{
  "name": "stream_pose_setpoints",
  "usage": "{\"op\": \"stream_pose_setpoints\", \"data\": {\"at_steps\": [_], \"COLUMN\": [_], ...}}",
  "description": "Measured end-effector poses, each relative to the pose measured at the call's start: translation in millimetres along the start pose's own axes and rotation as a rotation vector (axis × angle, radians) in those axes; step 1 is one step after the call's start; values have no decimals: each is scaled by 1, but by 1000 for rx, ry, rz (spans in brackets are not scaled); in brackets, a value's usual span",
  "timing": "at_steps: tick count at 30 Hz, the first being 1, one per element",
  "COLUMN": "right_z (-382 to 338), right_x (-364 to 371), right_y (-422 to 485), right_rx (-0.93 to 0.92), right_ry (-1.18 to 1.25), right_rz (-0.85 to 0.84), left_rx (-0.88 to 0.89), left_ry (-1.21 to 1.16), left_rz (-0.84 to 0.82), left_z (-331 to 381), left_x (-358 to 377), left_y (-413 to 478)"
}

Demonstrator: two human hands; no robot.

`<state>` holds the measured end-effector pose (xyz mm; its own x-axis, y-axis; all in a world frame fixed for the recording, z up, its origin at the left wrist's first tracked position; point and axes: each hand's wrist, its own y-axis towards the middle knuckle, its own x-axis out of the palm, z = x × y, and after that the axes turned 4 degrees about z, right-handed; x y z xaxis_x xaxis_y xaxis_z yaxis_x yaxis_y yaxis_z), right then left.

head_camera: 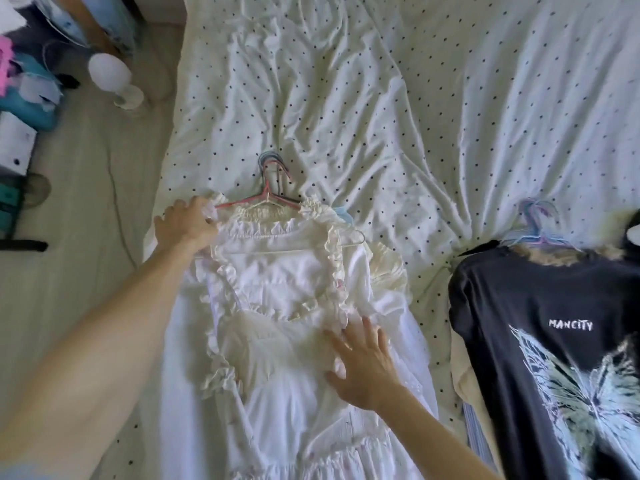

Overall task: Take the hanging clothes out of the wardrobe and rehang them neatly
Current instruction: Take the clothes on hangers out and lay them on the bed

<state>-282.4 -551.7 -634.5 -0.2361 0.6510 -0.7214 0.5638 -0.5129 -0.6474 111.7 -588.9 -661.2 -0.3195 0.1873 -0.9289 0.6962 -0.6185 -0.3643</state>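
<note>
left hand (185, 225) pinches the white dress (277, 271); right hand (363, 367) rests on it, fingers (367, 329) wide; black t-shirt (540, 341) at four o'clock.

A bed (519, 109) fills the view, covered by a crumpled white sheet (363, 98) with small dark dots. On its near left side a pile of white ruffled dresses (277, 271) lies flat, with pink and blue hangers (273, 188) at the neck end. Well apart on the right lies a black T-shirt (540, 358) printed with a pale butterfly, atop other clothes, on pastel hangers (538, 233).
</note>
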Motion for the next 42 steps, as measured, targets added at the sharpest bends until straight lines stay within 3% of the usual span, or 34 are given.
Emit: {"op": "stream_pose_setpoints", "data": {"at_steps": [8,14,21,32,42], "right_z": [18,59,114,213,302], "right_x": [-55,-86,-68,-1,75], "right_y": [-136,-268,-420,-634,-811], "right_rx": [130,234,452,868,1238], "right_ry": [279,354,364,455,499], "right_rz": [212,442,716,957,1080], "left_rx": [240,609,1059,1484,1849], "left_ry": [-79,-79,-43,119,169], "left_rz": [-196,-335,-228,-83,20], "left_z": [44,134,258,437,565], "left_x": [-37,-60,-86,-111,-75], "left_y": [-153,-315,-458,-653,-864]}}
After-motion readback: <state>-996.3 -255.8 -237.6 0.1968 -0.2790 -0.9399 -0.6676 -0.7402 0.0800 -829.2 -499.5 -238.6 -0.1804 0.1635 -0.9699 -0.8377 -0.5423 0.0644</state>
